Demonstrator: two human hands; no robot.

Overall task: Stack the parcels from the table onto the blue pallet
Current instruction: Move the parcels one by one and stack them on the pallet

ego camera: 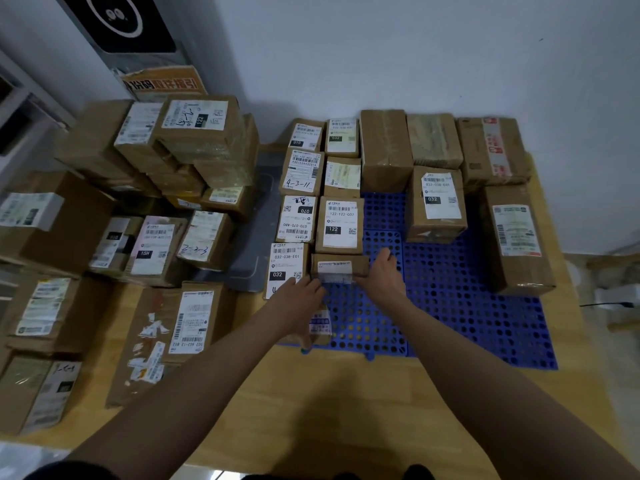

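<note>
Pale wall and a wooden table (346,393) frame the work. A small brown parcel (337,268), long axis left to right, is held low over the blue pallet (467,306), near the left column of labelled cartons. The left hand (299,296) and right hand (382,271) are curled around its ends, equally close. Matte cardboard and glossy tape are seen; the pallet is perforated plastic. Unsorted boxes (156,251) are piled far left.

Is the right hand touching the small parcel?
Touching: the head view shows the right hand gripping the right end of the small parcel.
</note>
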